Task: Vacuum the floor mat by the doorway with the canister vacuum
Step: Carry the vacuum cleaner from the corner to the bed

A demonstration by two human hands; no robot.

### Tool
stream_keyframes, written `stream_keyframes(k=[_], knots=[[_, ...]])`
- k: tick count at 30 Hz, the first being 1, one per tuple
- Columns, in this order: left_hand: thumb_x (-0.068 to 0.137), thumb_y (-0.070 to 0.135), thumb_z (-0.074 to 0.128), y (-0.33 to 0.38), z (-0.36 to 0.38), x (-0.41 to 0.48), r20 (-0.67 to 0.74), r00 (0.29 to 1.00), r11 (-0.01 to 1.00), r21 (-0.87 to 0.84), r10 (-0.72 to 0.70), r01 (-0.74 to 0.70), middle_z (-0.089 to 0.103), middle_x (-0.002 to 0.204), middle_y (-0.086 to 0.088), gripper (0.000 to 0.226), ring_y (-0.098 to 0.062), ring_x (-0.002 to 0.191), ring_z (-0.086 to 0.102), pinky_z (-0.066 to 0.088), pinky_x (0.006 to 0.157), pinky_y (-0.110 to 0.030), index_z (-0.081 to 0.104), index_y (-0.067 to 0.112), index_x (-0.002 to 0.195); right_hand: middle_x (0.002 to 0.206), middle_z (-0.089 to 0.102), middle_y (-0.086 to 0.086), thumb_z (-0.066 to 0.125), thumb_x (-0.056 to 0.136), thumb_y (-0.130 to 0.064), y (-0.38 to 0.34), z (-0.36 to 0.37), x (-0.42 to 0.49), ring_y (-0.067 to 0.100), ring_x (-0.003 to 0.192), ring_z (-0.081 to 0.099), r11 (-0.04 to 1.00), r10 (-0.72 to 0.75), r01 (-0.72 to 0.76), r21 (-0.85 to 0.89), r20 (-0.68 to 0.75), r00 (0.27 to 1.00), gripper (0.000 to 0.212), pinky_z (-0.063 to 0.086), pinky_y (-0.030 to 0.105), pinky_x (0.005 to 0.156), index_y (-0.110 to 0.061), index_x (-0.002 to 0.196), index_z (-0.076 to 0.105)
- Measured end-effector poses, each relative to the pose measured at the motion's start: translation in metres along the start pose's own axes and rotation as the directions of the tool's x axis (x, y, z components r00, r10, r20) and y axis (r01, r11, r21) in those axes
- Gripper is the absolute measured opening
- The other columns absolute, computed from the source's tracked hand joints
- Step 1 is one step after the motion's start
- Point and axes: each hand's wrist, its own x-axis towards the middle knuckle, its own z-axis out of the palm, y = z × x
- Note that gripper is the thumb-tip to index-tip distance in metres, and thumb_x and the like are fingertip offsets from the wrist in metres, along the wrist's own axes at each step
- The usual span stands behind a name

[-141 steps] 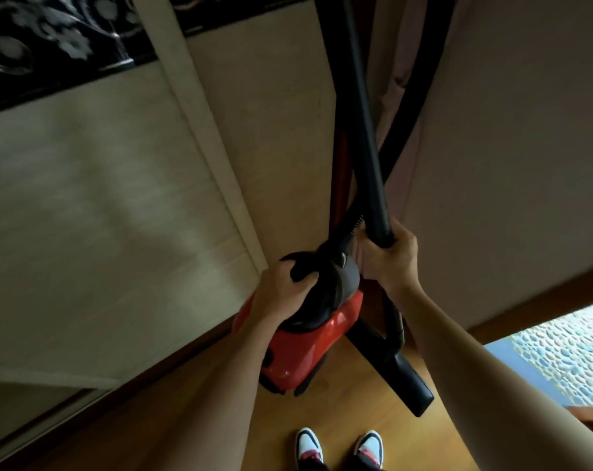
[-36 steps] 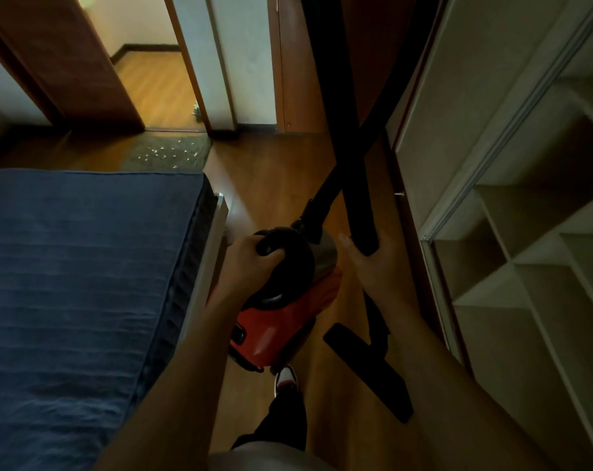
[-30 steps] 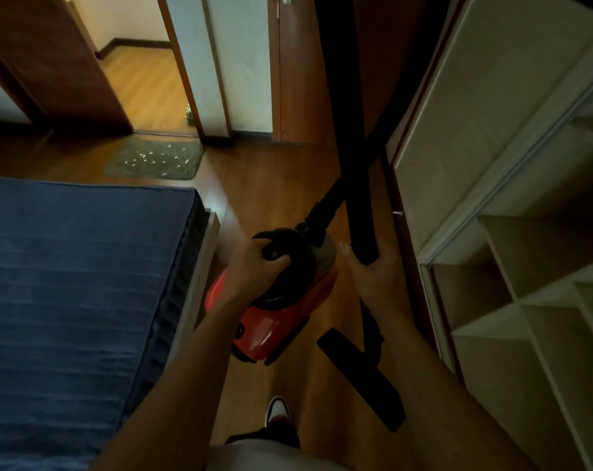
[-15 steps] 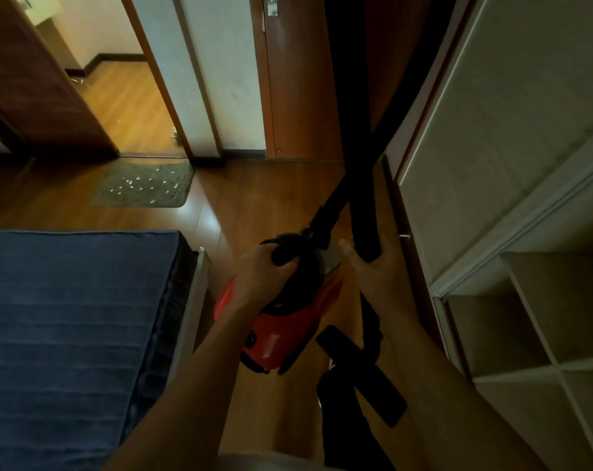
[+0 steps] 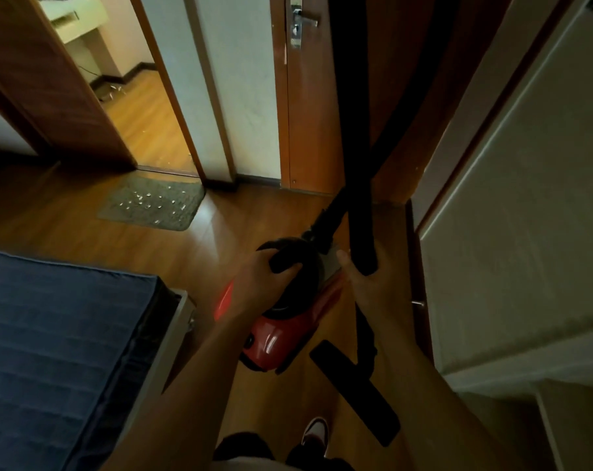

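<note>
**Canister vacuum (image 5: 281, 334) in both hands, floor mat (image 5: 152, 205) well ahead by the doorway (image 5: 142, 113)**

Nearest: toe of a shoe (image 5: 315, 431) on the wooden floor (image 5: 240, 229), low in view.

Just above it: black floor nozzle (image 5: 356, 392), slanted, at the lower end of the wand (image 5: 359, 198). Left of the nozzle: red vacuum body, tilted, black top uppermost.

Left hand (image 5: 261, 283): fingers curled round the black carry handle (image 5: 283, 261) on top of the canister. Firm grasp.

Right hand (image 5: 373, 287): wrapped round the wand just right of the canister, thumb pointing up. Wand running up past the top edge, nozzle below the fist.

Black hose (image 5: 400, 124): rising from the canister's front and crossing the wand just above both hands. Cannot tell which passes in front.

Left flank: blue mattress (image 5: 60, 351) with a pale frame edge. Right flank: pale wardrobe panel (image 5: 509, 232) with dark wood trim.

Farther: grey-green mat flat on the floor before the open doorway, up and left of the left hand. Well apart from nozzle and canister, bare boards between. Small pale bits (image 5: 145, 202) scattered across it.

Beyond: lit room through the doorway, same wooden flooring. Right of the opening: white wall strip, then brown door (image 5: 308, 113) with a metal lever handle (image 5: 302, 20).
</note>
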Motion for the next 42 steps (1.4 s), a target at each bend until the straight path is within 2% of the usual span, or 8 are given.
stream_keyframes(k=[4,12,16,20,24,32,37,42], knots=[[0.089,0.036,0.070,0.009,0.003,0.044,-0.041,0.999,0.999,-0.036,-0.034,0.032,0.070,0.076,0.003,0.020,-0.009,0.066,0.067,0.053,0.056,-0.023,0.073,0.017,0.096,0.092,0.072,0.002,0.074,0.091,-0.032,-0.002,0.007,0.055,0.008,0.084,0.067,1.000,-0.016,0.016,-0.011,0.042,0.999,0.023,0.051,0.011,0.068,-0.013,0.102,0.071],[0.086,0.032,0.074,-0.018,-0.003,0.137,-0.099,0.984,0.979,-0.158,-0.145,0.128,0.073,0.075,0.000,0.016,-0.015,0.067,0.071,0.060,0.069,-0.046,0.074,0.017,0.091,0.075,0.064,-0.022,0.078,0.088,-0.029,0.008,0.057,0.157,-0.002,0.074,0.062,0.998,-0.064,0.063,0.010,0.123,0.990,0.025,0.050,0.020,0.068,-0.047,0.082,0.062],[0.085,0.030,0.075,-0.040,-0.020,0.200,-0.125,0.976,0.968,-0.198,-0.181,0.154,0.072,0.071,0.002,0.011,-0.013,0.066,0.070,0.060,0.065,-0.038,0.075,0.019,0.087,0.074,0.063,-0.029,0.076,0.089,-0.026,0.011,0.105,0.216,-0.004,0.071,0.062,0.995,-0.100,0.102,-0.005,0.182,0.978,0.025,0.049,0.012,0.064,-0.043,0.084,0.060],[0.085,0.027,0.075,-0.063,-0.048,0.278,-0.158,0.966,0.958,-0.234,-0.203,0.164,0.069,0.071,0.008,0.006,0.000,0.064,0.066,0.050,0.057,-0.015,0.072,0.022,0.087,0.076,0.064,-0.011,0.076,0.089,-0.032,0.013,0.172,0.285,0.014,0.075,0.066,0.995,-0.090,0.096,-0.018,0.225,0.970,0.013,0.055,0.033,0.070,-0.036,0.086,0.064],[0.084,0.025,0.076,-0.087,-0.082,0.350,-0.151,0.959,0.943,-0.270,-0.240,0.193,0.074,0.079,0.001,0.011,-0.008,0.072,0.071,0.060,0.067,-0.030,0.075,0.017,0.091,0.084,0.068,-0.019,0.076,0.090,-0.026,0.001,0.237,0.356,0.002,0.083,0.067,0.990,-0.121,0.139,-0.039,0.298,0.947,0.017,0.051,0.020,0.072,-0.022,0.105,0.069],[0.084,0.024,0.077,-0.139,-0.149,0.457,-0.261,0.915,0.938,-0.245,-0.307,0.245,0.071,0.079,0.005,0.014,-0.007,0.069,0.067,0.051,0.057,-0.014,0.075,0.019,0.096,0.080,0.067,-0.014,0.069,0.085,-0.062,-0.014,0.344,0.462,0.006,0.074,0.068,0.960,-0.170,0.242,-0.142,0.392,0.904,0.017,0.059,0.041,0.066,-0.048,0.091,0.062],[0.084,0.026,0.076,-0.167,-0.186,0.501,-0.340,0.858,0.916,-0.253,-0.385,0.311,0.073,0.080,0.002,0.016,-0.012,0.071,0.070,0.060,0.069,-0.041,0.076,0.019,0.099,0.071,0.062,-0.027,0.076,0.090,-0.022,-0.030,0.416,0.504,-0.004,0.068,0.060,0.976,-0.191,0.218,0.001,0.488,0.852,0.026,0.044,0.011,0.061,-0.039,0.085,0.057],[0.085,0.027,0.075,-0.195,-0.220,0.549,-0.409,0.800,0.894,-0.287,-0.440,0.344,0.074,0.079,0.003,0.015,-0.010,0.069,0.071,0.061,0.066,-0.041,0.076,0.019,0.098,0.066,0.059,-0.012,0.075,0.089,-0.022,-0.038,0.485,0.554,0.001,0.063,0.056,0.978,-0.198,0.204,0.052,0.562,0.803,0.023,0.041,0.008,0.057,-0.033,0.080,0.058]])
